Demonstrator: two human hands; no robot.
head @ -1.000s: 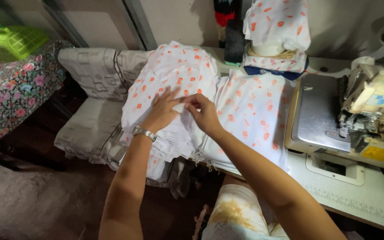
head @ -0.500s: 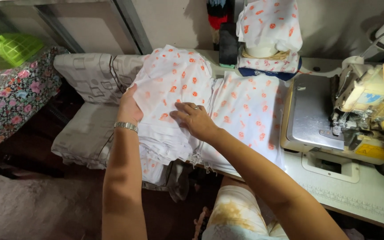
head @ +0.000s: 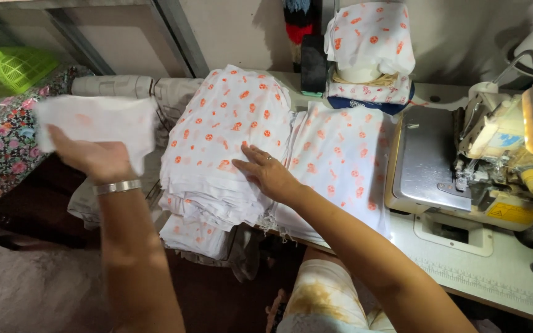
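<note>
At the table's left edge, a cloth piece [head: 97, 120] is held clamped in the left hand [head: 94, 157].
The right hand [head: 266, 172] is laid flat, fingers apart, on the cloth stack [head: 223, 142].

Two hands, the left hand [head: 97, 159] and the right hand [head: 268, 174], two stacks of orange-dotted white fabric [head: 226, 142], one loose fabric piece [head: 97, 120] at nine o'clock, one overlock sewing machine [head: 476, 163] at three o'clock, one green basket [head: 8, 69] at ten o'clock.
</note>
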